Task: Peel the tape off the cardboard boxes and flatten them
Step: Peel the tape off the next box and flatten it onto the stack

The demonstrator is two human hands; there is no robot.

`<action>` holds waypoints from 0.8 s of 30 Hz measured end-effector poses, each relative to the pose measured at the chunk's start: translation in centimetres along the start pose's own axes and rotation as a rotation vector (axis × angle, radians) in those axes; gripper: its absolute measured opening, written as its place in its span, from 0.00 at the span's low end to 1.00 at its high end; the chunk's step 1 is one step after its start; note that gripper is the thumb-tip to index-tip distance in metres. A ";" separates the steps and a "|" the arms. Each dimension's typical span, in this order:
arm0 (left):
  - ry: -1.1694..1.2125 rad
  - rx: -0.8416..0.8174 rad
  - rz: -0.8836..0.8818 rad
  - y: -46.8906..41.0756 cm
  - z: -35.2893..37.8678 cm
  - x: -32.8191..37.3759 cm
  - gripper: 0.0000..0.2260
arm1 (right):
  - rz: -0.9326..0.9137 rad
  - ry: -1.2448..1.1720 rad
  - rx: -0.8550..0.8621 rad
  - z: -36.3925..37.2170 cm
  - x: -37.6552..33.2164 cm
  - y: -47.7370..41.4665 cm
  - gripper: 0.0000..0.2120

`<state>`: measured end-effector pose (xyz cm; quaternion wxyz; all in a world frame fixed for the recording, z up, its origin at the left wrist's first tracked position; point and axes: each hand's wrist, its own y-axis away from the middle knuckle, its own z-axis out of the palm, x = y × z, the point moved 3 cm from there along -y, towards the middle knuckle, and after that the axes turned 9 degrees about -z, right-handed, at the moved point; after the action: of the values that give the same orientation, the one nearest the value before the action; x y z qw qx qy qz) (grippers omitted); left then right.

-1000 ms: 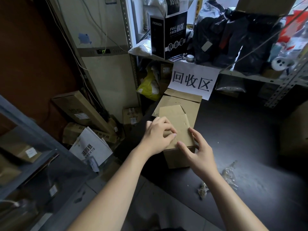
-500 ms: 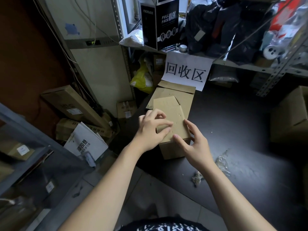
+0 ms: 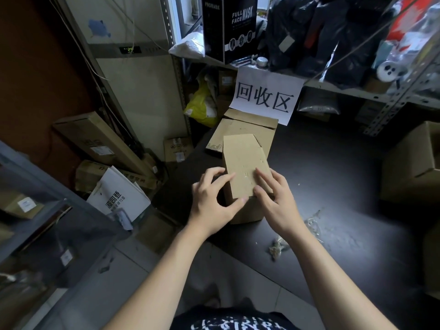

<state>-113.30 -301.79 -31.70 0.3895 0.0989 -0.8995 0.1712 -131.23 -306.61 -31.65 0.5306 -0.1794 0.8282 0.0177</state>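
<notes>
A small brown cardboard box (image 3: 245, 160) stands on the dark table (image 3: 333, 182), its long top flap lying over it. My left hand (image 3: 214, 206) grips the box at its near left corner, with the thumb at the flap's near edge and the fingers curled on the left side. My right hand (image 3: 277, 201) holds the near right corner, thumb at the flap's near edge and fingers curled over its right edge. A flattened cardboard piece (image 3: 238, 128) lies just behind the box. Crumpled clear tape scraps (image 3: 277, 248) lie on the table by my right forearm.
A white paper sign (image 3: 266, 96) hangs from the shelf behind. An open cardboard box (image 3: 414, 167) stands at the table's right. Left of the table, boxes (image 3: 100, 141) and a white booklet (image 3: 119, 196) are piled on the floor. A grey shelf (image 3: 28, 177) stands at the left.
My left hand slid off the top of the flap to its near left corner. My right hand moved up onto the flap's right edge.
</notes>
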 end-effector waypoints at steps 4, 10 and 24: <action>0.053 -0.020 -0.033 1.1 0.9 -0.1 0.31 | -0.011 0.008 0.023 -0.1 -0.6 -0.1 0.18; 0.061 -0.018 -0.056 1.5 1.2 0.1 0.29 | -0.045 0.045 0.065 -0.6 -0.5 0.0 0.12; 0.107 -0.036 -0.128 1.5 1.5 0.9 0.28 | -0.122 0.114 0.105 -1.2 -0.1 -1.8 0.04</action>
<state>-115.38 -301.03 -32.33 0.4488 0.1398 -0.8723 0.1347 -131.67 -308.52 -30.80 0.4914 -0.2023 0.8444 -0.0681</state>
